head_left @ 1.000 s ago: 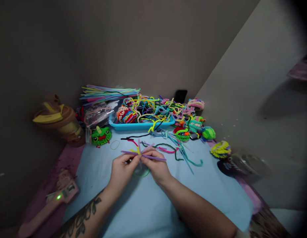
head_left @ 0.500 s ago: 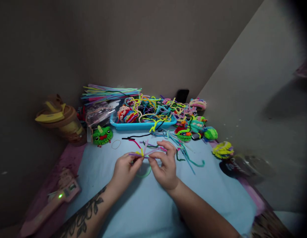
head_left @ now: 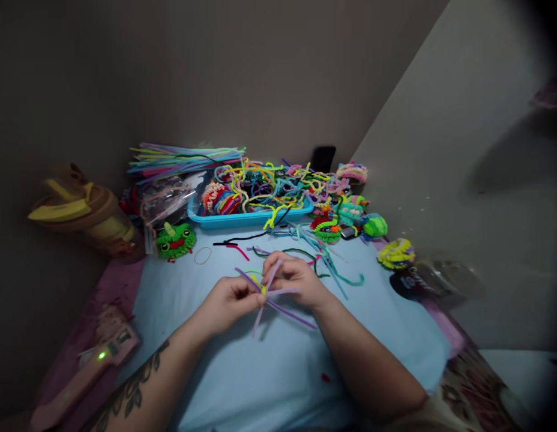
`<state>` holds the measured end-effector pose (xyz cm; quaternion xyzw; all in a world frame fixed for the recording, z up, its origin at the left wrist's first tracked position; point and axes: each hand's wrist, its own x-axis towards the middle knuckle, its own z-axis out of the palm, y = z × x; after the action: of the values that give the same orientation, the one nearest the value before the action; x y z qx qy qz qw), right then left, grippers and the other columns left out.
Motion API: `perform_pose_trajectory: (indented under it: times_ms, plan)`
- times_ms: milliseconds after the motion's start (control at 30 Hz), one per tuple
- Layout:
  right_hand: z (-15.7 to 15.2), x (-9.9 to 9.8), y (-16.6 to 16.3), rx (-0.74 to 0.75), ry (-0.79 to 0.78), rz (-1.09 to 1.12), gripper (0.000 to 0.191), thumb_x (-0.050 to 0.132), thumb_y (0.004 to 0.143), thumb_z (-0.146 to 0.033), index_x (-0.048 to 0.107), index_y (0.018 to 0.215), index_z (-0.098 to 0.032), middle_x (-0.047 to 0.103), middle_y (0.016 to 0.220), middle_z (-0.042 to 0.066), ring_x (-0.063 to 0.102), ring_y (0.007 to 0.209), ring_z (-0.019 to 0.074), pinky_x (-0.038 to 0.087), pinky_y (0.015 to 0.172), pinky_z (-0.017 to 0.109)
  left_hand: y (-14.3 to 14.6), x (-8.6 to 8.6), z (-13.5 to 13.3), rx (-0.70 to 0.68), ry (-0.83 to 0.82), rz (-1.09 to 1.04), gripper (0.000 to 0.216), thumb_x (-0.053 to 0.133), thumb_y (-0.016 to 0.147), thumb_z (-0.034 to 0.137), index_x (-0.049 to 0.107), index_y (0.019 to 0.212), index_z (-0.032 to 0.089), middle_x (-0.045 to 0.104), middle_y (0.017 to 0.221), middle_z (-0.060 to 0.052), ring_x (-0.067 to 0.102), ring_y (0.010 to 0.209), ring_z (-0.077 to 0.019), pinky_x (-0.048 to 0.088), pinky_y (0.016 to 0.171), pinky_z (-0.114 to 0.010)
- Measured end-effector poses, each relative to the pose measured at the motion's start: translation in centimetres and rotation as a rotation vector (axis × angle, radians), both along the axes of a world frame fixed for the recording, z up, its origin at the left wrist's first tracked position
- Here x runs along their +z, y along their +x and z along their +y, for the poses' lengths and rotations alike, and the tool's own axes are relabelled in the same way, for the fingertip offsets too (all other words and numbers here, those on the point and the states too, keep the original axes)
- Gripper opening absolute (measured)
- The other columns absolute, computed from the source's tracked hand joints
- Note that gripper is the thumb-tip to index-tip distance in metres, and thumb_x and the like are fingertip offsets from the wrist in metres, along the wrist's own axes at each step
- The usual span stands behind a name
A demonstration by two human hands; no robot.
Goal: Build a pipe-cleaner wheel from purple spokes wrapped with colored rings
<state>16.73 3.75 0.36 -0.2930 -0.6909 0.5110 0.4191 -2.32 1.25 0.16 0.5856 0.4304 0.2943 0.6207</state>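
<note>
My left hand (head_left: 227,301) and my right hand (head_left: 295,278) meet over the light blue mat (head_left: 206,366), both pinched on a small bundle of purple pipe cleaners (head_left: 278,303) crossed around a yellow middle. Purple ends stick out up, left and down to the right. Loose pipe cleaners (head_left: 326,261) in teal, pink, green and black lie on the mat just beyond my fingers. Behind them a blue tray (head_left: 242,220) holds a tangle of coloured pipe cleaners.
A green frog-like figure (head_left: 174,239) and a rubber band (head_left: 203,255) lie at the left. Several woven figures (head_left: 350,219) crowd the right of the tray. A brown and yellow cup (head_left: 87,216), a pink device with a green light (head_left: 96,360) and straight pipe cleaners (head_left: 183,157) stand left.
The purple bundle has turned in my fingers; its ends now point down and right instead of lying flat. My right hand has shifted over it. The view tilted slightly.
</note>
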Motion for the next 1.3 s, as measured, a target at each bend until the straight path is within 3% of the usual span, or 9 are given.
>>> perform_pose_trajectory:
  times_ms: [133,233,400,567,733,867,1000,1300]
  plan:
    - [-0.3,-0.1,-1.2,-0.078,0.078,0.007,0.011,0.063,0.08,-0.026,0.064,0.071,-0.019,0.059,0.079,0.002,0.056,0.075,0.0147,0.044,0.071,0.029,0.1,0.1,0.1,0.06,-0.027,-0.069,0.026,0.069,0.067,0.038,0.065,0.065,0.012,0.059,0.059,-0.001,0.048,0.055,-0.0109,0.038,0.054,-0.022]
    - [-0.4,-0.2,-1.8,-0.166,0.087,0.002,0.014,0.065,0.076,-0.023,0.059,0.064,-0.019,0.058,0.071,0.001,0.054,0.069,0.0144,0.042,0.066,0.027,0.2,0.0,0.1,0.165,0.013,-0.104,0.026,0.069,0.068,0.038,0.065,0.067,0.013,0.061,0.061,-0.002,0.05,0.057,-0.0119,0.04,0.057,-0.023]
    - [-0.8,-0.9,-3.1,-0.334,-0.049,0.012,0.015,0.065,0.073,-0.021,0.058,0.06,-0.019,0.057,0.066,-0.001,0.052,0.065,0.0136,0.039,0.061,0.026,0.2,-0.4,-0.2,0.322,0.136,-0.055,0.025,0.066,0.072,0.037,0.067,0.071,0.012,0.064,0.064,-0.004,0.053,0.06,-0.0141,0.042,0.057,-0.025]
    - [-1.0,-1.7,-4.0,-0.372,-0.272,0.14,0.012,0.069,0.067,-0.024,0.058,0.064,-0.019,0.058,0.066,-0.002,0.053,0.062,0.013,0.041,0.059,0.025,0.1,-0.5,0.0,0.387,0.216,0.063,0.025,0.064,0.073,0.036,0.069,0.073,0.012,0.065,0.063,-0.004,0.054,0.058,-0.0139,0.041,0.056,-0.024]
    - [-1.1,-1.7,-4.5,-0.438,-0.267,0.208,0.007,0.066,0.065,-0.02,0.06,0.068,-0.019,0.059,0.068,-0.002,0.055,0.065,0.0126,0.044,0.062,0.025,0.3,-0.9,0.4,0.441,0.172,0.034,0.025,0.065,0.072,0.036,0.07,0.078,0.012,0.068,0.069,-0.005,0.057,0.061,-0.0152,0.044,0.058,-0.024]
    - [-1.3,-1.3,-4.6,-0.432,-0.287,0.184,0.004,0.063,0.065,-0.02,0.061,0.067,-0.019,0.059,0.067,-0.002,0.053,0.061,0.012,0.044,0.059,0.024,0.4,-1.0,0.4,0.42,0.188,-0.036,0.021,0.066,0.072,0.033,0.071,0.081,0.014,0.069,0.076,-0.006,0.061,0.069,-0.0167,0.046,0.064,-0.025]
    - [-1.6,-0.9,-4.6,-0.371,-0.322,0.144,0.004,0.063,0.065,-0.021,0.061,0.066,-0.019,0.057,0.061,-0.002,0.051,0.057,0.0118,0.042,0.055,0.024,0.3,-0.3,0.1,0.47,0.311,0.019,0.013,0.067,0.072,0.028,0.071,0.075,0.016,0.069,0.075,-0.005,0.062,0.072,-0.0178,0.047,0.067,-0.026]
    - [-1.5,-2.1,-4.3,-0.239,-0.485,0.185,0.014,0.069,0.065,-0.027,0.06,0.064,-0.017,0.045,0.048,-0.006,0.036,0.043,0.007,0.026,0.041,0.021,0.1,-0.2,0.0,0.402,0.351,0.061,0.014,0.063,0.075,0.028,0.07,0.074,0.016,0.067,0.076,-0.006,0.06,0.073,-0.0174,0.045,0.067,-0.025]
